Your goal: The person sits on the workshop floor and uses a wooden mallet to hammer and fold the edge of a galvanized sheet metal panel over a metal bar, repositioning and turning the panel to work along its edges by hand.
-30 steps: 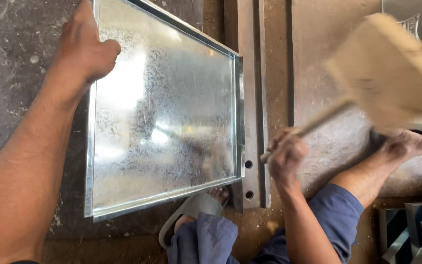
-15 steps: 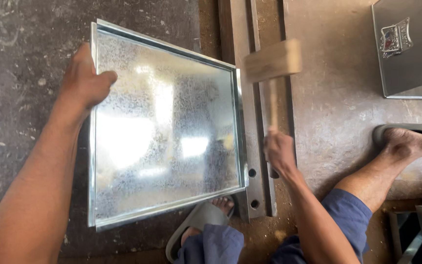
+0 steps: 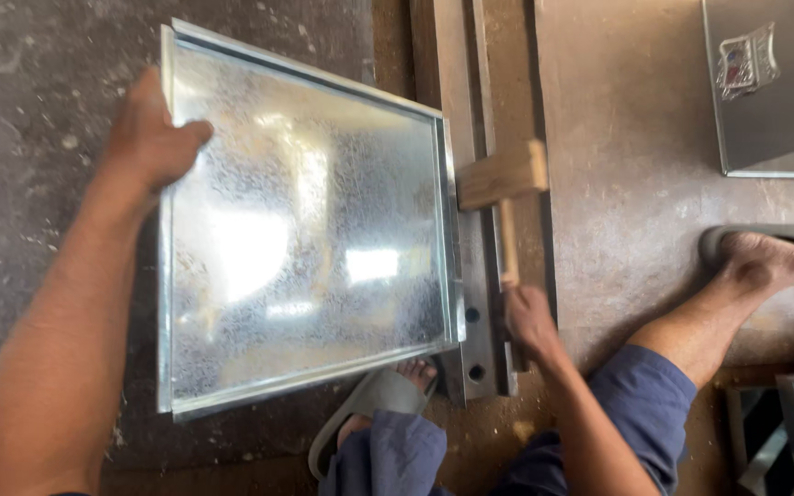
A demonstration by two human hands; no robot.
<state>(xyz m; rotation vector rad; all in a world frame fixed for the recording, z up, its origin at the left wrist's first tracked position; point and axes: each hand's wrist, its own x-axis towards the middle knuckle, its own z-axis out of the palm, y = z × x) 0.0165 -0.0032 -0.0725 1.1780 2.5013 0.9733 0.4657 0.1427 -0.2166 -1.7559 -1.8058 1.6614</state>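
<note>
A shiny galvanized sheet-metal tray (image 3: 305,239) with folded-up edges lies on the floor, its right edge against a steel rail (image 3: 470,303). My left hand (image 3: 149,138) grips the tray's left rim near the top corner. My right hand (image 3: 530,317) is closed on the handle of a wooden mallet (image 3: 503,179). The mallet's block head rests low, next to the tray's right folded edge and over the rail.
My sandalled feet sit at the bottom centre (image 3: 379,404) and at the right (image 3: 765,257). Another flat metal sheet with a label (image 3: 774,83) lies at the top right. Dark metal pieces (image 3: 783,432) fill the bottom right corner. The floor is worn concrete.
The mallet has swung down from a raised position at the right to the tray's right edge. My left hand has kept its grip on the left rim.
</note>
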